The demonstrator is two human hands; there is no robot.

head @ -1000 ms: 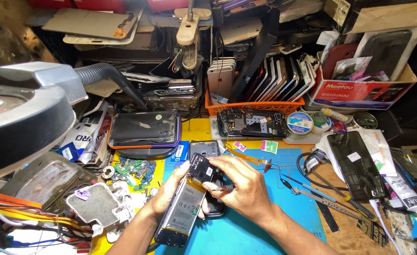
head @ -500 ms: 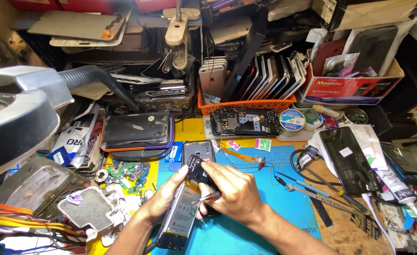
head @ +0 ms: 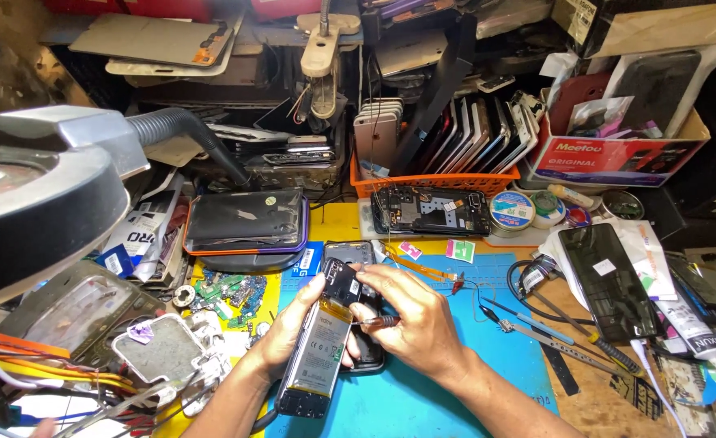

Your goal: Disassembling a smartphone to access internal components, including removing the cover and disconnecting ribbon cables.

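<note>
Two bare hands met over the blue mat (head: 423,397) on the cluttered desk: the left hand (head: 281,341) had its grip clamped on an opened phone (head: 321,345), battery side up, held tilted above the mat's near left part. The right hand (head: 410,320) pinched a thin red-handled tool (head: 374,322) shut between its fingers, tip at the phone's upper end. Beyond the mat lay another stripped phone (head: 431,211) before an orange basket (head: 435,180).

Magnifier lamp (head: 25,195) cut off at left edge, phone's (head: 319,357) lower half hidden behind hands, screwdriver (head: 374,322) tip unseen
</note>
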